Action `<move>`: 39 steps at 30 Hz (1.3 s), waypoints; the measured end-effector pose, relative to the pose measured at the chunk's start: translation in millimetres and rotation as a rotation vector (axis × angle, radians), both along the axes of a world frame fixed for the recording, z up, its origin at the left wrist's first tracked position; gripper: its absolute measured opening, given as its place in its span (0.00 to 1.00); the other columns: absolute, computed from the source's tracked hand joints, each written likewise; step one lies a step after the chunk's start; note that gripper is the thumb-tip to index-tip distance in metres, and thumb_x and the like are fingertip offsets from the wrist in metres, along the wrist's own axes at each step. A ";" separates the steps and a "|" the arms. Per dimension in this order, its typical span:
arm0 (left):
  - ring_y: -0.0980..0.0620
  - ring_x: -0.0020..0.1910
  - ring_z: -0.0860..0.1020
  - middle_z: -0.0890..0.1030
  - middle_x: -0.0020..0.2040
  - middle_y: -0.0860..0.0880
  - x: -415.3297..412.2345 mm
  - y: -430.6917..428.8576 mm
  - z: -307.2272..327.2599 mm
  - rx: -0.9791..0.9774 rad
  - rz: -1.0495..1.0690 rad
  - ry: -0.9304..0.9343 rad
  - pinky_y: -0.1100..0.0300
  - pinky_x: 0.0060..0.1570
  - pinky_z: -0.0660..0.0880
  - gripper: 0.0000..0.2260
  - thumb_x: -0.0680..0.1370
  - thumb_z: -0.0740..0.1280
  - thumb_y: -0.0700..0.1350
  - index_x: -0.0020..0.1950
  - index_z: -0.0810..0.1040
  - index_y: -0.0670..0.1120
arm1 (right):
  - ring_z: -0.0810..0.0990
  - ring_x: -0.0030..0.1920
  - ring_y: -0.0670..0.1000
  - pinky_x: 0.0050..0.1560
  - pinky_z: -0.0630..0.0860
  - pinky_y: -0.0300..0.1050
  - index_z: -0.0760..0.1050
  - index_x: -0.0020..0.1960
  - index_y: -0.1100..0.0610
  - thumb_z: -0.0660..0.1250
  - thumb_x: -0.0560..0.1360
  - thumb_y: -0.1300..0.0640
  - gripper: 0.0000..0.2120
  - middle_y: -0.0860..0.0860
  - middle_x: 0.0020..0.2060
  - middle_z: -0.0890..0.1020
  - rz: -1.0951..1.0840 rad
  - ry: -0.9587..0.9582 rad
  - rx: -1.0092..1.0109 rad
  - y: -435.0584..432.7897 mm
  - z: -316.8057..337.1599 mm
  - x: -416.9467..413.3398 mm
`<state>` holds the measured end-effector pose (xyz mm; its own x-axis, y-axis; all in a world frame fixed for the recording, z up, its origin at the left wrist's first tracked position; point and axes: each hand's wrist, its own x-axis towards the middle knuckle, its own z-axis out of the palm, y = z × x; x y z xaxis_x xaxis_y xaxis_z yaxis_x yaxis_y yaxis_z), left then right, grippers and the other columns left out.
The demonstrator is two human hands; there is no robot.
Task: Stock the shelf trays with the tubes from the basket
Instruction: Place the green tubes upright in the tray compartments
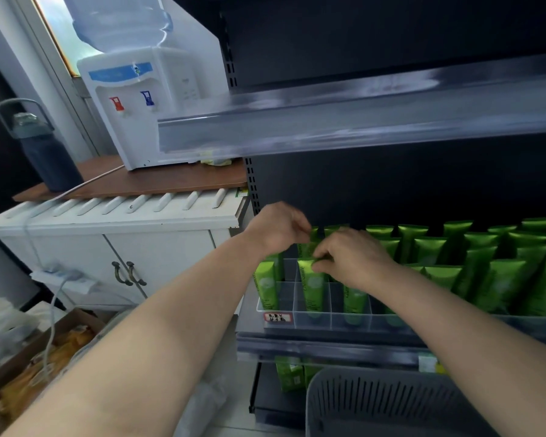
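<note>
Several green tubes stand cap-down in a clear divided tray (316,323) on the dark shelf. My left hand (278,227) pinches the top of a green tube (308,247) in the second row. My right hand (350,257) pinches the top edge of the front green tube (312,288) in the tray's second slot. More green tubes (486,266) fill the rows to the right. The grey slotted basket (388,405) sits below at the bottom edge; its inside is hidden.
An upper shelf (360,121) juts out above my hands. To the left stands a white cabinet (114,244) with a water dispenser (139,99) and a dark bottle (41,146). A cardboard box (44,351) lies at lower left. Green boxes (290,373) sit on the shelf below.
</note>
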<state>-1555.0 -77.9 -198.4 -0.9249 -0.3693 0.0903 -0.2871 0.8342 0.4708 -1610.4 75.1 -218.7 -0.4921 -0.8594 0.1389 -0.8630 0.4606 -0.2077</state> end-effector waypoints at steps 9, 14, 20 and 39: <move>0.54 0.49 0.80 0.82 0.46 0.53 -4.5 -2.4 -7.5 -0.148 -0.016 -0.047 0.59 0.54 0.76 0.05 0.76 0.69 0.42 0.48 0.84 0.48 | 0.78 0.52 0.51 0.56 0.73 0.48 0.82 0.52 0.47 0.68 0.75 0.47 0.09 0.46 0.50 0.82 0.021 -0.044 -0.051 -5.6 -4.8 4.5; 0.56 0.49 0.78 0.83 0.48 0.53 4.9 -8.7 -2.6 -0.183 -0.001 -0.078 0.64 0.53 0.73 0.06 0.76 0.68 0.40 0.49 0.84 0.47 | 0.75 0.54 0.51 0.55 0.71 0.49 0.78 0.60 0.47 0.67 0.74 0.42 0.17 0.48 0.52 0.80 0.051 -0.030 0.012 -1.7 -3.4 3.0; 0.55 0.50 0.78 0.82 0.50 0.52 6.5 -0.4 -3.1 -0.160 0.043 -0.100 0.64 0.53 0.73 0.07 0.75 0.70 0.41 0.52 0.83 0.47 | 0.75 0.55 0.48 0.58 0.71 0.48 0.77 0.60 0.45 0.71 0.70 0.41 0.20 0.42 0.51 0.81 0.027 -0.067 -0.020 12.0 2.6 -2.6; 0.46 0.59 0.77 0.81 0.59 0.49 -15.9 15.7 2.7 -0.347 0.187 -0.086 0.55 0.58 0.75 0.14 0.78 0.63 0.38 0.59 0.81 0.49 | 0.72 0.56 0.48 0.58 0.67 0.49 0.79 0.57 0.44 0.71 0.70 0.40 0.17 0.44 0.52 0.81 -0.046 -0.060 -0.058 50.4 7.9 -16.7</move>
<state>-1571.0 -62.2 -195.7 -0.8545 -0.4928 0.1641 -0.4748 0.8692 0.1380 -1627.1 125.5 -210.8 -0.5398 -0.8270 0.1573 -0.8265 0.4851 -0.2857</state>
